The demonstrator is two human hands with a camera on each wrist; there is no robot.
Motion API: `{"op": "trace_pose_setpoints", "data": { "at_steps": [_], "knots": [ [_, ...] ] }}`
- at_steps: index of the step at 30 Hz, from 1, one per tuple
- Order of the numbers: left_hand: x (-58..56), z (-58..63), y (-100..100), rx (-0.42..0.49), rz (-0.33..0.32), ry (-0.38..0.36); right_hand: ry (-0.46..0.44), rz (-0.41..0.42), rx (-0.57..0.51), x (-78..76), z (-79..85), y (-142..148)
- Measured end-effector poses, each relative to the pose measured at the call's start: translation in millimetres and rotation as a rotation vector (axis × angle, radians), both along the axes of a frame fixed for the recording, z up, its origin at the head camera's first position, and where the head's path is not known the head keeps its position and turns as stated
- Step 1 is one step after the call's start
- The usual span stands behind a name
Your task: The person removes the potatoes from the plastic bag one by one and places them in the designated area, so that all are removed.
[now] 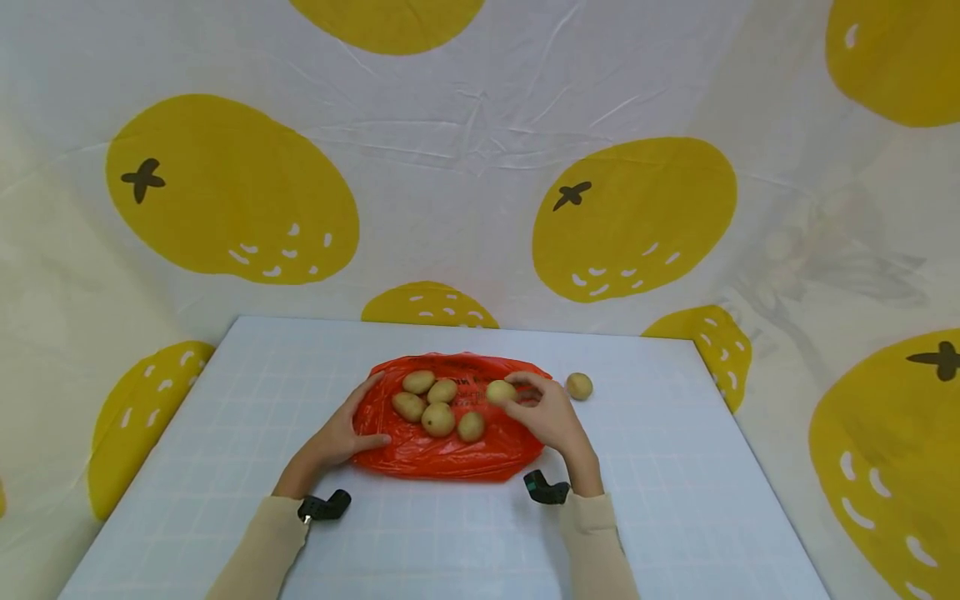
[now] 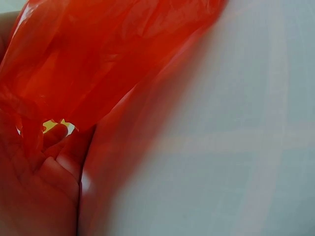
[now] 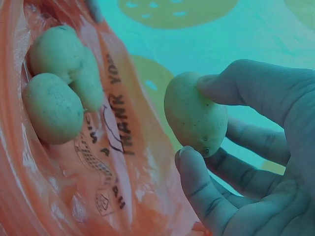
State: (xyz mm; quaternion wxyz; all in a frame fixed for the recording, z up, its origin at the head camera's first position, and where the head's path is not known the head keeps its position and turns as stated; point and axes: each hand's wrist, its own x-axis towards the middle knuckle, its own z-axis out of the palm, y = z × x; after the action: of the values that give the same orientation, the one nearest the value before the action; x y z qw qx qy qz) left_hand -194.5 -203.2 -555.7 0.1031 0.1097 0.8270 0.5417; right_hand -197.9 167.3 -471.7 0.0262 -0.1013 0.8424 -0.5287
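A red plastic bag (image 1: 480,462) with dark printing lies spread on the table, its mouth wide. Several potatoes (image 1: 438,419) rest in it, mostly left of its middle. My left hand (image 1: 333,435) holds the bag's left side, thumb over the near edge; red film (image 2: 113,44) hides part of the fingers in the left wrist view. Between thumb and fingertips my right hand (image 1: 553,417) pinches a potato (image 3: 194,113), held up over the bag's right part. In the right wrist view, potatoes (image 3: 53,108) sit at the left beside the bag's lettering.
One loose potato (image 1: 579,386) lies on the white table (image 1: 675,467), just right of the bag and beyond my right hand. A white cloth with yellow fruit shapes (image 1: 633,221) hangs behind the table and at its sides.
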Motion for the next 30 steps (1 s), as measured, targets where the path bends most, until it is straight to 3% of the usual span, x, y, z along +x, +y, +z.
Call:
{"op": "trace_pose_setpoints", "data": {
  "at_steps": [10, 15, 30],
  "knots": [
    [-0.7, -1.4, 0, -0.002, -0.010, 0.014, -0.010, -0.055, 0.031, 3.2, 6.7, 15],
    [-0.1, -0.7, -1, -0.008, -0.005, 0.012, 0.046, -0.099, 0.062, 2.6, 8.3, 25],
    [-0.3, -0.1, -1, -0.004, 0.007, -0.041, 0.064, -0.231, 0.141, 7.6, 4.9, 65]
  ]
}}
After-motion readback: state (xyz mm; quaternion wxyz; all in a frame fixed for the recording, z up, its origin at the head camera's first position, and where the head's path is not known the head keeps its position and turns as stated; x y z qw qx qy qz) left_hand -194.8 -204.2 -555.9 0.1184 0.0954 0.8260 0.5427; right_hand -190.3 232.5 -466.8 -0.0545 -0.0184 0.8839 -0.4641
